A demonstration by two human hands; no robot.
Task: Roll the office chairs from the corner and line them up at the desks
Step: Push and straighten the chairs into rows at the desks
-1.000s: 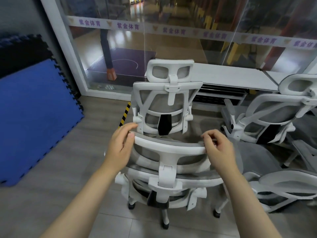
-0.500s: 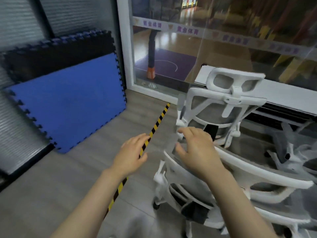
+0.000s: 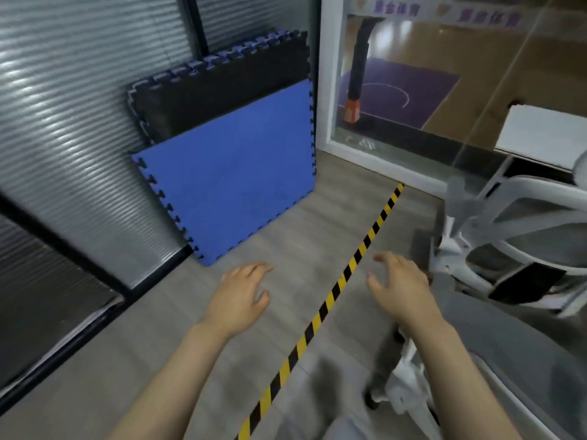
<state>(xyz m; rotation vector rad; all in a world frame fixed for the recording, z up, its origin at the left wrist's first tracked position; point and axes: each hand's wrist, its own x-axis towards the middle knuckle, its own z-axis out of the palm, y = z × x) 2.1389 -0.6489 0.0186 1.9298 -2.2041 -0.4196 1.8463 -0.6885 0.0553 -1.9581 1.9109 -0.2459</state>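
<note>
A white-framed office chair (image 3: 521,223) with grey mesh stands at the right edge, its back partly cut off. A second grey chair (image 3: 495,360) sits lower right, close under my right arm, with a white base and a caster showing. My left hand (image 3: 238,296) hovers over the floor with loose fingers, holding nothing. My right hand (image 3: 400,287) hangs just left of the chairs, fingers spread and relaxed, touching neither. The white desk (image 3: 546,131) shows at the far right by the glass.
Blue (image 3: 228,188) and black foam mats (image 3: 219,87) lean against the left wall with blinds. A yellow-black tape line (image 3: 336,293) crosses the grey floor between my hands. A glass wall with a white frame (image 3: 327,77) stands ahead.
Both hands have let go of the chair back and now hang free. My view has swung left, so the chairs have slid to the right edge.
</note>
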